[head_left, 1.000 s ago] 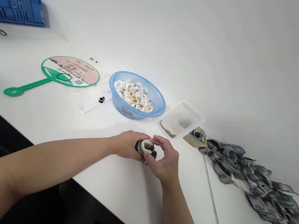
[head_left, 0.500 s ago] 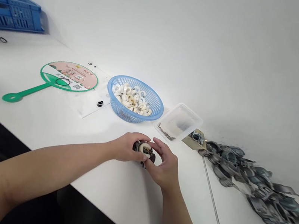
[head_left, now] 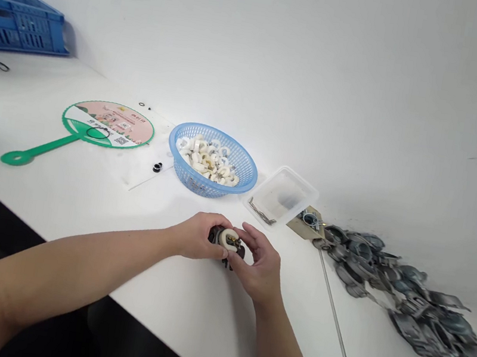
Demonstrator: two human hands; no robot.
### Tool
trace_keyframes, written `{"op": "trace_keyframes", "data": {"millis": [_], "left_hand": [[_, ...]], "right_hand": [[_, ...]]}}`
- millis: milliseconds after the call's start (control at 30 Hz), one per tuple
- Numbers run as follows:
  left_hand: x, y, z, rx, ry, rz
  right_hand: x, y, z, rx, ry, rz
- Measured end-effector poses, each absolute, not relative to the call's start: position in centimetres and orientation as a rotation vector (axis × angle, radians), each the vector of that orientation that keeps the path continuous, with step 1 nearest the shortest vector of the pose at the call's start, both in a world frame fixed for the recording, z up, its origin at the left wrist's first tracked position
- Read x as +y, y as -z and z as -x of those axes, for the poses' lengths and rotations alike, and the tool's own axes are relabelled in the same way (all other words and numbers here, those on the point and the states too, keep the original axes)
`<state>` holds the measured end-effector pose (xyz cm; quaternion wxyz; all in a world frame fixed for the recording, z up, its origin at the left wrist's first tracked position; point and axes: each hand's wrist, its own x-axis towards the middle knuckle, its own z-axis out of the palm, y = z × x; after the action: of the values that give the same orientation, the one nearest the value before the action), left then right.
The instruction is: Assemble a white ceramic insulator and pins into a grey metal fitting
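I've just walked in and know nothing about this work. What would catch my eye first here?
Probably the light-blue basket of white rings mid-table, with a big green-rimmed fan lying to its left. In front, the left hand and right hand hold a small dark part with a pale ring. Grey metal pieces sprawl along the right side.

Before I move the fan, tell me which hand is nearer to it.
Left. The left hand is below and right of the fan in the picture; the right hand is farther right.
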<state>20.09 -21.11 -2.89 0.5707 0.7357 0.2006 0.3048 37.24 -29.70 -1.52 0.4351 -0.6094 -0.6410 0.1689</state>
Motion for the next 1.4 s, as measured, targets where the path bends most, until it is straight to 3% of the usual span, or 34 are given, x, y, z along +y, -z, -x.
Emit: {"op": "trace_keyframes", "data": {"millis": [1400], "left_hand": [[-21.64, 2.16, -20.39, 0.59, -0.809, -1.775]], "right_hand": [[-29.75, 1.22, -37.48, -1.666, -0.465, 1.419]]}}
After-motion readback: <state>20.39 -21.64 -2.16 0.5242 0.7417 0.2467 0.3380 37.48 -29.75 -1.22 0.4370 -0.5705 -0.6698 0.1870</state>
